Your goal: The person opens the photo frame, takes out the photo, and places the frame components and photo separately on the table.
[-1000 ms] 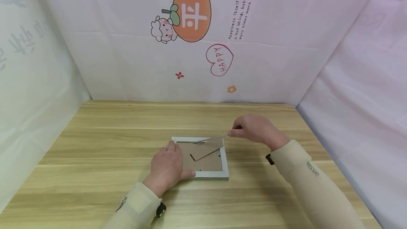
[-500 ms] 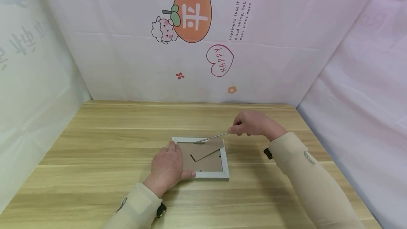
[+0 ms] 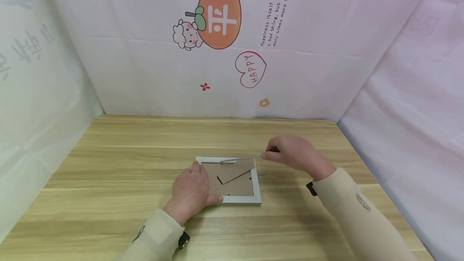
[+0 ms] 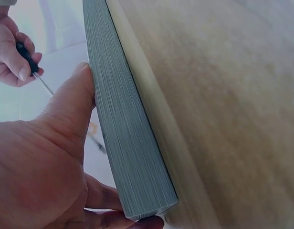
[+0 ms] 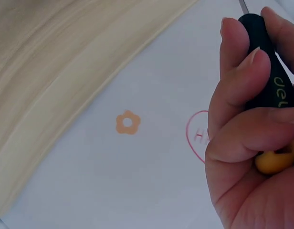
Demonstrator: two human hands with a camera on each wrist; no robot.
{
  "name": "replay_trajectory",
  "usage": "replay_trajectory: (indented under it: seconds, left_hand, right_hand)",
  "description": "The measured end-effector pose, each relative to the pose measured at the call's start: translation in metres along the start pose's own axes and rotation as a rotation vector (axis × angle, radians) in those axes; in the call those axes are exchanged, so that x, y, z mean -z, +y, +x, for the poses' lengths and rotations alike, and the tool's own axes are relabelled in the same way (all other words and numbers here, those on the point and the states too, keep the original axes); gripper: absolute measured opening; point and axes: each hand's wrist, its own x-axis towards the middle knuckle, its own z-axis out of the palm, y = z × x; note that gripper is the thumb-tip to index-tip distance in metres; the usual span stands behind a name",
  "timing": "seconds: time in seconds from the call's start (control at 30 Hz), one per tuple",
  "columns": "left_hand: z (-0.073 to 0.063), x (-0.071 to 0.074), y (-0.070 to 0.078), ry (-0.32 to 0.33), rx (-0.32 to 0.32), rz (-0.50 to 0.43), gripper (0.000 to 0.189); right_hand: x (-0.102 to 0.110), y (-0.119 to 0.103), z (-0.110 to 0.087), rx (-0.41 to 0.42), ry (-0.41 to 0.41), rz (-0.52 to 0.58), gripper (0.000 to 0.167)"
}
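Observation:
A white-rimmed picture frame (image 3: 239, 200) lies face down on the table, its brown backing board (image 3: 237, 189) and fold-out stand (image 3: 238, 170) showing. Small dark tabs sit along the inner edge of the rim. My left hand (image 3: 190, 188) holds the frame's left end, thumb on the near side and fingers round the corner; the left wrist view shows the grey side of the frame against the thumb (image 4: 73, 102). My right hand (image 3: 291, 150) grips a screwdriver (image 5: 276, 90) with a dark green handle and yellow end. Its shaft slants low to the frame's far inner edge, tip near a tab.
The wood-grain table (image 3: 127, 164) spreads around the frame. A white printed cloth (image 3: 152, 79) hangs behind it, with more cloth on the left and right sides.
My right hand rises slightly, then drops lower and a little right, so the screwdriver shaft now lies flatter with its tip at the same spot. My left hand and the frame stay still.

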Motion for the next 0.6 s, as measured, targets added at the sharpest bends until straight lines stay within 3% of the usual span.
replay_trajectory:
  seconds: [0.3, 0.6]
  left_hand:
    - [0.000, -0.001, 0.001, 0.001, 0.005, 0.004, 0.119]
    - [0.001, -0.002, 0.001, -0.001, 0.010, -0.028, 0.119]
  right_hand:
    - [-0.011, -0.003, -0.021, -0.024, 0.029, -0.016, 0.021]
    - [-0.022, -0.005, -0.025, -0.061, 0.065, -0.040, 0.020]
